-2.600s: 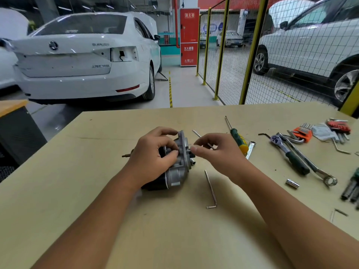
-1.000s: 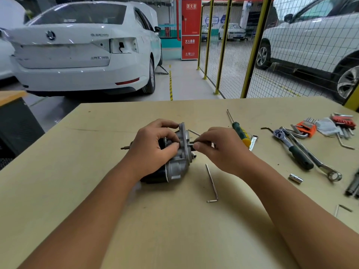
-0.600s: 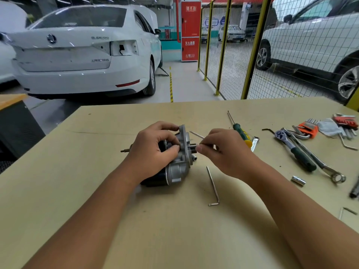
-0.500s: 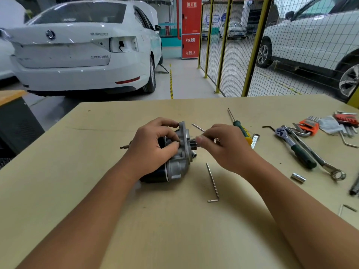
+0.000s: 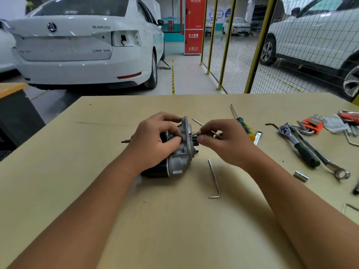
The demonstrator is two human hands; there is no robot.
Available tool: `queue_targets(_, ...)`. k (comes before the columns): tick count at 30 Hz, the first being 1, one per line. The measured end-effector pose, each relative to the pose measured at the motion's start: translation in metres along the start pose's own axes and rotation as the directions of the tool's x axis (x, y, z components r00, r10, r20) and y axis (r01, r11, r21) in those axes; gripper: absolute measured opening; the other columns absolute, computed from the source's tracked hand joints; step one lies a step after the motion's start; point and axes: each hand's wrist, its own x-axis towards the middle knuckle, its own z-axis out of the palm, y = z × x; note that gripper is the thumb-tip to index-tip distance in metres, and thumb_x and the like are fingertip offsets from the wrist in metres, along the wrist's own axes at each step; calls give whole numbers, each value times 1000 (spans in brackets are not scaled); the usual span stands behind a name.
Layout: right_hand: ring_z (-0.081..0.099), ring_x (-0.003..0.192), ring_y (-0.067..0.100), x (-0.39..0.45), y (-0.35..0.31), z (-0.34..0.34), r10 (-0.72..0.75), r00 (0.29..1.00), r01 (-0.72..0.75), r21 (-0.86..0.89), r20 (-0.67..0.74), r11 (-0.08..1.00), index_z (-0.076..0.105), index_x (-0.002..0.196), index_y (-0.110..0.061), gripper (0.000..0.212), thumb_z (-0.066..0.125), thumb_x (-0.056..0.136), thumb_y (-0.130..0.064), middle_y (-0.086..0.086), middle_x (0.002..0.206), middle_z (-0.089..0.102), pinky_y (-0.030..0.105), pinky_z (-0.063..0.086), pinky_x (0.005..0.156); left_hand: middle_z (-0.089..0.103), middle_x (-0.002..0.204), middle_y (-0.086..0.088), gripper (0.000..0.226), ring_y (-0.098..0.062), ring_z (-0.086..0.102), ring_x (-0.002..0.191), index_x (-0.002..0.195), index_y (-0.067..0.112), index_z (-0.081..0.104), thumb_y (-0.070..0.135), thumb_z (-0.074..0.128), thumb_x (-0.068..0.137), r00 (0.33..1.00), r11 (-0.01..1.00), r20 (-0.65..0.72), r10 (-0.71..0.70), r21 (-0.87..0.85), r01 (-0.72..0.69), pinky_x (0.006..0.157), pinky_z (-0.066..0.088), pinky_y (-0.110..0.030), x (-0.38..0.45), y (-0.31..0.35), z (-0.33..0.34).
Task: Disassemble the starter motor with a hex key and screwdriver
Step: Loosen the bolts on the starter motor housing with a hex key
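- Head view: the starter motor (image 5: 175, 152) lies on its side near the middle of the table (image 5: 77, 152), its grey flanged end toward the right and its dark body toward the left.
- The left hand (image 5: 153, 140) grips the motor from the left — fingers curled over the top of the housing, thumb pressed against the near side by the flange.
- The right hand (image 5: 225, 142) pinches a thin hex key (image 5: 202, 125) between thumb and forefinger; one end of the key meets the face of the flange, and its long arm slants up and away to the left behind the fingers.
- A second hex key (image 5: 214, 179) lies loose on the table just right of the motor, its short bent end nearest the camera.
- A screwdriver (image 5: 242, 125) with a green and yellow handle lies beyond the right hand, its shaft pointing away.
- Further right lie a ratchet wrench (image 5: 299, 146) with a dark grip, a combination spanner (image 5: 328, 162) beside it, and a small socket (image 5: 301, 176) on its side.
- At the far right edge sit an orange-holdered hex key set (image 5: 312, 124) and a red one (image 5: 349, 118) — partly cut off by the frame.
- Beyond the table stand a white sedan (image 5: 83, 43) and a yellow-posted mesh fence (image 5: 256, 47).
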Motion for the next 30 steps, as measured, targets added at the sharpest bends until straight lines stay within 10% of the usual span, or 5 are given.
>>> queue_targets(4,57,66,4,-2,1,0,11,1000,-11,9,-5,1000,74,74,-31,34,62,84,-61,-5,69,68,31,44,62,68,121,6,16,-7,65,113,80,18,78,2,79,84,1000,1000,0,-3,-2,3,99,51,-31,-1,-2,2)
queue_targets(9,63,76,7,4,-1,2,-24,1000,24,-8,-8,1000,70,77,-40,18,70,92,-29,-15,76,69,32,50,69,68,123,9,11,-6,65,113,79,21,77,10,76,84,1000,1000,-2,6,-10,-6,99,52,-36,0,-5,2)
queue_targets(30,55,68,21,-4,-7,-3,0,999,5,-157,35,988,73,82,-12,29,63,98,-34,5,65,61,38,45,64,68,123,8,19,-8,64,114,80,27,74,9,76,85,1000,1000,2,2,-7,-1,98,52,-35,-1,-1,1)
